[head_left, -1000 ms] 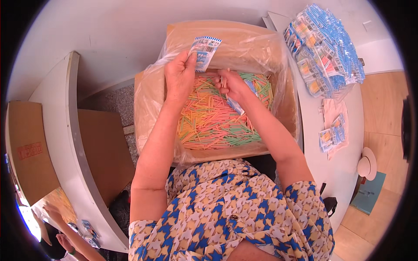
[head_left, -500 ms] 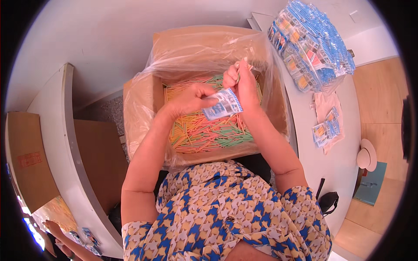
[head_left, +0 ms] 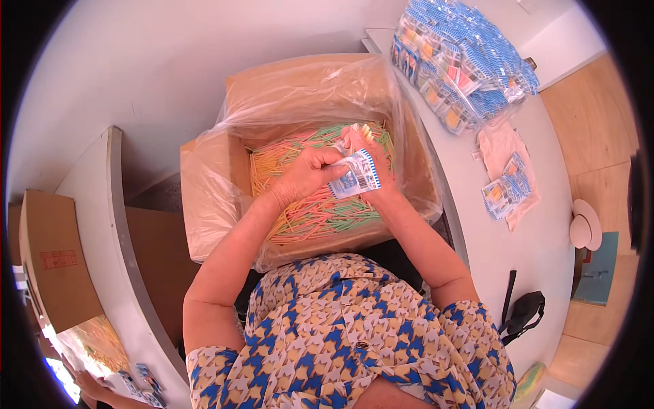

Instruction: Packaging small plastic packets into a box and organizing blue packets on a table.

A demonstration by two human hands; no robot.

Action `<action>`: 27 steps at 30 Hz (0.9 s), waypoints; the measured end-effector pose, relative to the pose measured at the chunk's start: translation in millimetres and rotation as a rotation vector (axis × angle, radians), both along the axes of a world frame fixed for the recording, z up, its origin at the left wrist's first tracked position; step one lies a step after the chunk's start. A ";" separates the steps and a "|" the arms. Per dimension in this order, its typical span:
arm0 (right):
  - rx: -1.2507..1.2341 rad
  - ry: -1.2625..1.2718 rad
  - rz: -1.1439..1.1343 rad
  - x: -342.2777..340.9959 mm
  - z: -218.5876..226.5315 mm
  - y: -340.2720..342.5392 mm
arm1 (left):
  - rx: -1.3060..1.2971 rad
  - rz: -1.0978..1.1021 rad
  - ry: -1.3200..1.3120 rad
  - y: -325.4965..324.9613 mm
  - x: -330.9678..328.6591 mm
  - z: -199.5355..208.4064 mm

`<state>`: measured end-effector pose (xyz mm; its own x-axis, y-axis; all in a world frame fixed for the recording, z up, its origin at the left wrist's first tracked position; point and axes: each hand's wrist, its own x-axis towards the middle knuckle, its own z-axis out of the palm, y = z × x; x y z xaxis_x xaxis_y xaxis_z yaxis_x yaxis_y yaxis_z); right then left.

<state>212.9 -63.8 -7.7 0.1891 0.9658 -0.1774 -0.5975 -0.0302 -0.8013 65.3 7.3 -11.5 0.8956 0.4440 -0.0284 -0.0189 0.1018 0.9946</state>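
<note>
My left hand (head_left: 303,176) pinches a small clear packet (head_left: 355,178) with a blue-and-white striped edge and printed front. Close beside it, my right hand (head_left: 378,158) is closed round a few thin sticks, their pale yellow ends (head_left: 368,131) showing above the fingers. The packet lies across the right hand's wrist and hides part of it. Both hands are over a cardboard box (head_left: 306,73) lined with a clear plastic sheet (head_left: 208,167). Many thin sticks (head_left: 306,221) in pink, yellow, orange and green lie loose in the box.
On the white table (head_left: 477,252) at right stand a large clear bag of packets (head_left: 470,68), a pink cloth (head_left: 490,146) with several packets (head_left: 507,187), and a black strapped item (head_left: 523,315). Far left are a carton (head_left: 54,259) and another person's hand (head_left: 88,385).
My right hand has come down and nearer the left hand, its stick ends now showing more plainly. The left hand still holds the packet. The whole view has shifted slightly.
</note>
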 end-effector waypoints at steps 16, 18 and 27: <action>0.166 -0.727 -0.039 31.4 -1.5 -28.6 | 0.058 0.050 -0.145 -36.7 28.6 -10.3; 0.267 -1.091 -0.119 34.3 9.5 -28.7 | 0.181 0.081 -0.189 -36.0 29.3 -8.0; 0.016 -1.328 -0.140 30.3 33.2 -26.7 | 0.325 0.179 -0.215 -32.5 31.9 -27.1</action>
<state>243.2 -90.5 25.5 0.3053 0.9245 0.2282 0.6332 -0.0181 -0.7738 97.3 -25.2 -38.6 0.7737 0.5481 0.3178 -0.2187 -0.2397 0.9459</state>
